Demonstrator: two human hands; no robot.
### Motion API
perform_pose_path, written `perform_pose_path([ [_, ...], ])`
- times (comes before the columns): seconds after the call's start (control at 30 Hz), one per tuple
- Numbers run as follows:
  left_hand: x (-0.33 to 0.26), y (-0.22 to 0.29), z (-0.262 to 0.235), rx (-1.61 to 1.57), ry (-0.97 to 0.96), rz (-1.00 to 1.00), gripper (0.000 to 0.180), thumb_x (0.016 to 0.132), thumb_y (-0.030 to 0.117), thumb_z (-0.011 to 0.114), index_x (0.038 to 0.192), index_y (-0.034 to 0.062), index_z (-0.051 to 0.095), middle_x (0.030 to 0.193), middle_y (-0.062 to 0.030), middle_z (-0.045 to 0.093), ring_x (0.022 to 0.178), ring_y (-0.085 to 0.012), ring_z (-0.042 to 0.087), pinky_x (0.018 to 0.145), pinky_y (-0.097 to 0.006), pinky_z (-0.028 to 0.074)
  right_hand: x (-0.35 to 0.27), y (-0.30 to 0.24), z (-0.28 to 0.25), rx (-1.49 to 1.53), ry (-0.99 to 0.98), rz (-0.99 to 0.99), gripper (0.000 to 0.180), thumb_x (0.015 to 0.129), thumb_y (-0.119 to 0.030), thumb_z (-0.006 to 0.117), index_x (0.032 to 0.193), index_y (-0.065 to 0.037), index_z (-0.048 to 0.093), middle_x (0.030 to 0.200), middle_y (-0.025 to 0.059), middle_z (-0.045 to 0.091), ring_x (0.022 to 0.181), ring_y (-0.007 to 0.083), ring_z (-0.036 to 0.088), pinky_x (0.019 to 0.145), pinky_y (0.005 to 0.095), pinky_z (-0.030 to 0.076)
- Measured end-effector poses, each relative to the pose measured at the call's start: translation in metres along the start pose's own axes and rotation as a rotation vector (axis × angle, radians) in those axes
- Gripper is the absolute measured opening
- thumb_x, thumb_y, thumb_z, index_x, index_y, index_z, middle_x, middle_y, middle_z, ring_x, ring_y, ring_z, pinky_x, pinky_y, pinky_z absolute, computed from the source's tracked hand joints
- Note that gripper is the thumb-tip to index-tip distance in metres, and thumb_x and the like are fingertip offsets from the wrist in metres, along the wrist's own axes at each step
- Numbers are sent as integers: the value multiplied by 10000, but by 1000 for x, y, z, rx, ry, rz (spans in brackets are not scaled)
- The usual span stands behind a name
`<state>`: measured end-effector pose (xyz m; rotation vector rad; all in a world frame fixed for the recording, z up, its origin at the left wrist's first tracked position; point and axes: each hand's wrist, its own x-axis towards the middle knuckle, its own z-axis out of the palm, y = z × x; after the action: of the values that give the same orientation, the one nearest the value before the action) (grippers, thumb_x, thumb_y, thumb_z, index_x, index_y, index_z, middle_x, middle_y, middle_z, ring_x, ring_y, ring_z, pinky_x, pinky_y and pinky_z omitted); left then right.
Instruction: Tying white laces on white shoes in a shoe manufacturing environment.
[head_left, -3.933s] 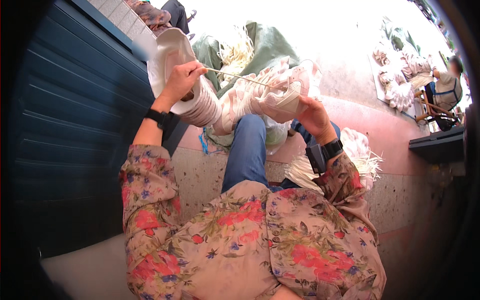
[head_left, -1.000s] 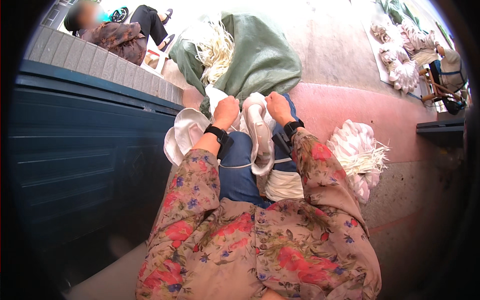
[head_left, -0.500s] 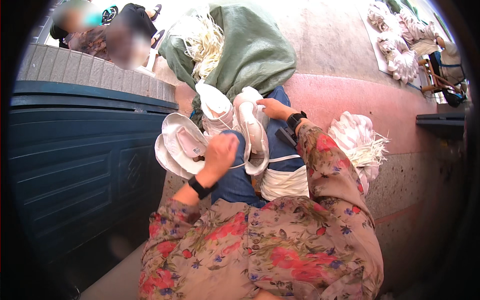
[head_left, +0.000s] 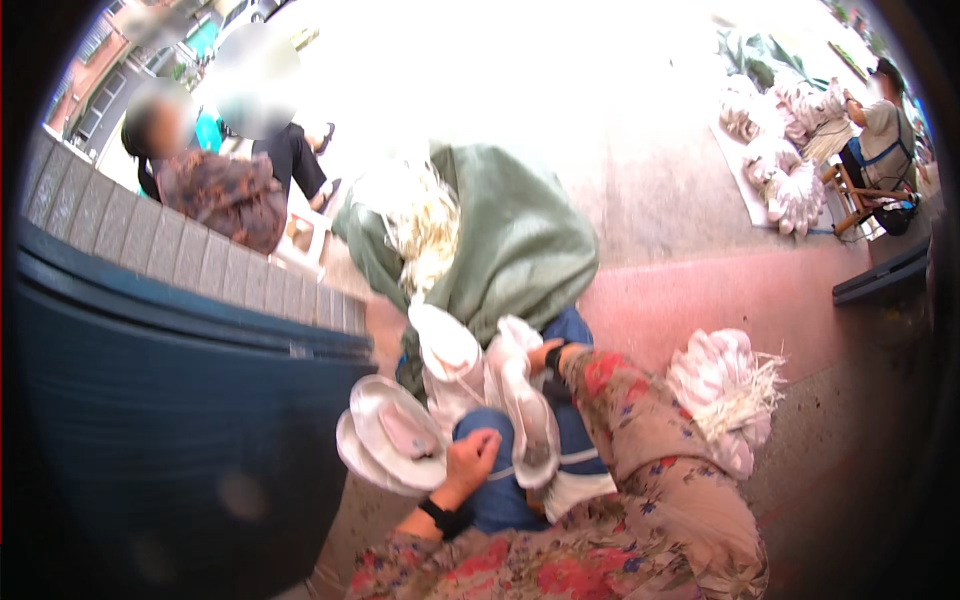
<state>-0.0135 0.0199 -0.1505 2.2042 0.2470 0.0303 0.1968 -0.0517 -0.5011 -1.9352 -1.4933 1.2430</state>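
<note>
Shoe upper (head_left: 527, 412), pale, lies between the blue-trousered legs (head_left: 487, 500), its long axis running near to far. Right hand (head_left: 546, 356) is nearer, beside the far end on the right; its fingers are partly hidden, so I cannot tell its grip. Left hand (head_left: 474, 462) is apart, left of the near end, fingers curled, contents unclear.

Left hand (head_left: 473, 460) by a denim knee (head_left: 503, 424), right hand (head_left: 543, 356) apparently against a pale shoe upper (head_left: 529, 420)
</note>
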Motion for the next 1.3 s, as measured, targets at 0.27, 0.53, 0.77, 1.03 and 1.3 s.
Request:
perform_pose_path([
  [0.27,9,-4,1,53,4,39,76,719,117,644,749,60,604,532,-63,554,430,-159,541,411,-271,409,-24,-4,-20,-204,9,109,694,657,-373,666,1265,-201,379,1289,42,374,1216,196,288,989,297,203],
  [0.53,11,-6,-8,-5,85,36,79,715,113,644,760,58,609,550,-66,563,441,-176,551,416,-277,414,-22,10,-15,-156,-77,158,748,651,-404,653,1286,-195,318,1323,35,294,1233,204,213,1001,293,157],
  [0.77,10,-8,-11,19,41,73,90,715,137,639,771,74,608,622,-75,592,497,-206,571,447,-284,433,-27,7,-27,-163,-145,185,695,666,-408,632,1265,-190,351,1307,46,325,1212,220,255,993,309,186],
  [1.03,12,-9,-10,11,40,88,91,715,136,638,770,73,605,600,-75,582,492,-202,570,437,-292,435,-39,8,-23,-165,-163,247,639,685,-413,607,1240,-185,390,1288,60,361,1188,238,302,985,327,220],
  [1.3,13,-9,-6,-29,34,128,90,708,103,645,769,58,597,585,-69,576,455,-182,553,413,-277,420,-41,6,-20,-155,-162,278,587,703,-418,582,1216,-180,428,1269,73,397,1164,257,350,976,346,254],
])
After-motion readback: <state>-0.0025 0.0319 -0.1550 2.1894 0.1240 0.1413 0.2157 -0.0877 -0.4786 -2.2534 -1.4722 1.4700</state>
